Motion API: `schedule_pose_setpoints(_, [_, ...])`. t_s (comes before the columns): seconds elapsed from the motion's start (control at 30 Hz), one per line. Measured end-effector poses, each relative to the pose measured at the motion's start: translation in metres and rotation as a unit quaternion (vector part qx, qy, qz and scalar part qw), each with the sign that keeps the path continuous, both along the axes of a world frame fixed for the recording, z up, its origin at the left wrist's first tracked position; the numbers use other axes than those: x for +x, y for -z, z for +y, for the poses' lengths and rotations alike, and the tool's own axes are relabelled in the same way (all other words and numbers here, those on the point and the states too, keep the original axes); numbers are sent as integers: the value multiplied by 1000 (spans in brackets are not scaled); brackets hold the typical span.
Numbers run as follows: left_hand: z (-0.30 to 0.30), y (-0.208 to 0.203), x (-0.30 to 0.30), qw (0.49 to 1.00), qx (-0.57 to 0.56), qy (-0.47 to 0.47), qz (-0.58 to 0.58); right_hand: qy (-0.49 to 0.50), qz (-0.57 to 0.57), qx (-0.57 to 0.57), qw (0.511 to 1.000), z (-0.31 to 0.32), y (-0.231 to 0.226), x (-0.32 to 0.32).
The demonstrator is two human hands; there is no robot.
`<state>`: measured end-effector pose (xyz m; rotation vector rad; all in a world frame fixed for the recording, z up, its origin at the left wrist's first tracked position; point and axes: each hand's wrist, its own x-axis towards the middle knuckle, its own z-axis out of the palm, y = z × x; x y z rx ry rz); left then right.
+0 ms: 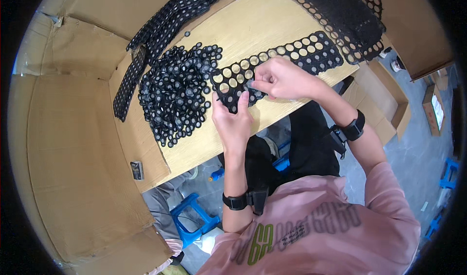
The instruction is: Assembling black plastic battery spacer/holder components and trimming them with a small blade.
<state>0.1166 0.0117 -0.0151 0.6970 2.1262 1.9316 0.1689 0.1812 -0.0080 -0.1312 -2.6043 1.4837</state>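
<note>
Shows black on the perforated sheet point(318, 61) beneath the gripping right hand point(284, 78), rowed with round spots (pale yellow farther off, grey nearer). Reads grey-dotted black on the heap point(177, 92) left of that grip, pale yellow on the tabletop point(243, 19), pink on the shirt point(311, 226) behind.

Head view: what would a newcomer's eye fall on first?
Probably the large heap of small black pale-centred rings on the left part of the wooden tabletop. Next, the perforated black sheet near the front edge, with the left hand at its left end and the right hand pinching a small dark piece there.
</note>
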Motion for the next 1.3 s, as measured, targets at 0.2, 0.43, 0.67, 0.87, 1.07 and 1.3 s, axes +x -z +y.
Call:
schedule_pose_setpoints(0.2, [0,-2,-1,998,26,-43,-27,-62,-62,-147,985,19,-19,10])
schedule_pose_setpoints(0.43, [9,-13,1,994,-28,24,-106,-9,28,-296,955,39,6,10])
schedule_pose_setpoints(0.67, [27,-13,4,991,-114,12,-64,-3,34,-246,969,41,6,8])
schedule_pose_setpoints(0.87, [22,-7,5,994,-60,-15,-94,-97,-58,-212,971,46,-6,15])
schedule_pose_setpoints(1.07, [24,-2,7,994,-28,-36,-99,-85,-79,-156,981,40,-12,17])
schedule_pose_setpoints(1.3, [23,4,9,996,-39,-40,-75,-81,-58,-127,987,35,-10,17])
